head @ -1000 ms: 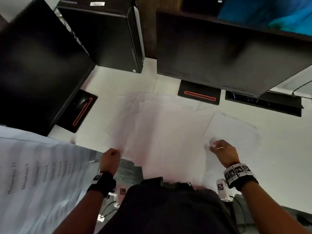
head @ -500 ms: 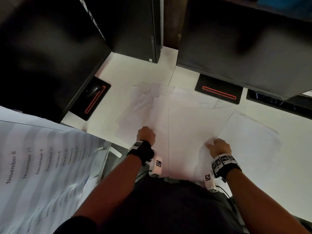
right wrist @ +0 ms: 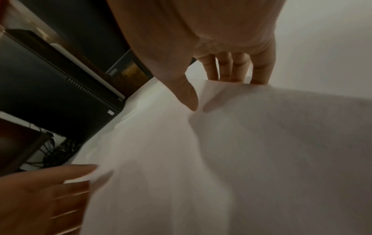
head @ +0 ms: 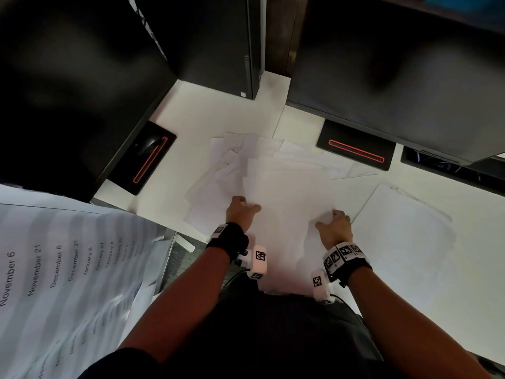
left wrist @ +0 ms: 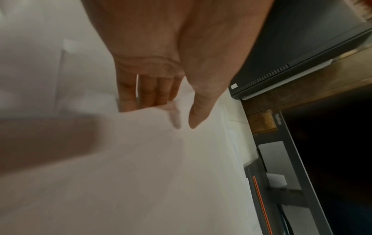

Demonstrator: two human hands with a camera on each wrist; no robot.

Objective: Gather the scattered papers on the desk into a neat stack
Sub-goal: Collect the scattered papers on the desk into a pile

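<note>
Left hand (head: 241, 212) and right hand (head: 334, 228) each pinch opposite side edges of the paper pile (head: 287, 192), thumbs on top.

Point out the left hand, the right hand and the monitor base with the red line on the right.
left hand (head: 240, 213), head view, back of hand
right hand (head: 334, 228), head view, back of hand
monitor base (head: 355, 151), head view, top surface

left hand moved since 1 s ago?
Yes. Judged against the left monitor base, the left hand has gone forward and rightward, from near the table's front edge onto the papers.
</note>
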